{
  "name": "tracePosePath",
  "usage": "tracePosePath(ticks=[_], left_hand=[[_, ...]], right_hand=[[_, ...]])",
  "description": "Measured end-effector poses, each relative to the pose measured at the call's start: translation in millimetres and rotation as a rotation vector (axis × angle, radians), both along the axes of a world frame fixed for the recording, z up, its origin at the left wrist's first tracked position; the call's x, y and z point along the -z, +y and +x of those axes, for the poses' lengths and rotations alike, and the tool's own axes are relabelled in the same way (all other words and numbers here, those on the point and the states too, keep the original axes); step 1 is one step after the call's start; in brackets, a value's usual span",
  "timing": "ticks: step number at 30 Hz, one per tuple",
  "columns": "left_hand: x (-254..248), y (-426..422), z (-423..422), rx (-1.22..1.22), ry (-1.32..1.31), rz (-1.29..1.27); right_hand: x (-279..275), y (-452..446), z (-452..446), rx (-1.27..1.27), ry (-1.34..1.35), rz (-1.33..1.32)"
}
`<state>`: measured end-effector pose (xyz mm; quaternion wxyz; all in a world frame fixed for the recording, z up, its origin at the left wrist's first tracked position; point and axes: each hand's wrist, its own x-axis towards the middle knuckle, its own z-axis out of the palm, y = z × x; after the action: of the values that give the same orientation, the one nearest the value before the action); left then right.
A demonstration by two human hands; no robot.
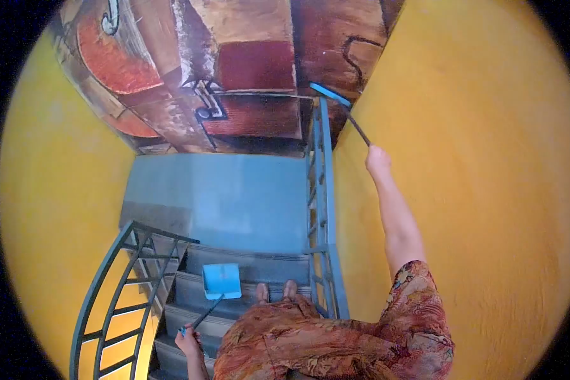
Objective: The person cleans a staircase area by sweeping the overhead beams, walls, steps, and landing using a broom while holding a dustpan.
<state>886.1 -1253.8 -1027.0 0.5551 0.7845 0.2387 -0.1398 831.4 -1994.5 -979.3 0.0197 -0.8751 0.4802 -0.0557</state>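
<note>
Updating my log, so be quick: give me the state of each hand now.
Left hand: closed, holding the blue dustpan.
Right hand: closed, holding the blue broom.

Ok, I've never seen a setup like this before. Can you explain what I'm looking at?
There's no machine here: these are a person's two bare hands. The single picture comes from a camera worn on the person's head, looking forward and down, so you see their own arms and feet below.

They are on dark stairs. The left hand holds a blue dustpan by its long handle, over the steps; I can't tell whether it touches them. The right hand reaches forward with a blue-headed broom, its head near the top of the blue railing, with a painted mural behind.
</note>
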Motion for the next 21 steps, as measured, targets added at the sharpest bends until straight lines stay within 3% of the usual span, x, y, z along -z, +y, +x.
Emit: tracePosePath(ticks=[5,6,9,13,14,17,21], left_hand=[[-13.3,0.7,5.9,-0.028,-0.019,0.013],[-43.8,-21.3,9.1,-0.041,0.032,0.026],[1.2,2.0,38.3,0.019,0.019,-0.071],[1.8,-21.4,93.2,0.139,0.071,-0.041],[12.0,-18.0,106.3,0.129,0.079,-0.227],[31.6,-12.7,152.4,0.33,0.125,-0.088],[59.3,-15.2,209.0,0.447,0.187,-0.091]], right_hand=[[21.5,3.7,-10.2,0.247,-0.096,0.224],[27.2,6.9,-24.4,0.26,-0.075,0.232],[48.5,37.8,-61.8,0.218,-0.107,0.227],[37.1,117.6,-114.6,0.201,-0.128,0.192],[26.4,134.5,-127.0,0.165,-0.121,0.179],[-27.0,206.4,-171.3,0.095,-0.038,0.178],[-109.3,308.8,-215.4,0.218,0.182,0.215]])
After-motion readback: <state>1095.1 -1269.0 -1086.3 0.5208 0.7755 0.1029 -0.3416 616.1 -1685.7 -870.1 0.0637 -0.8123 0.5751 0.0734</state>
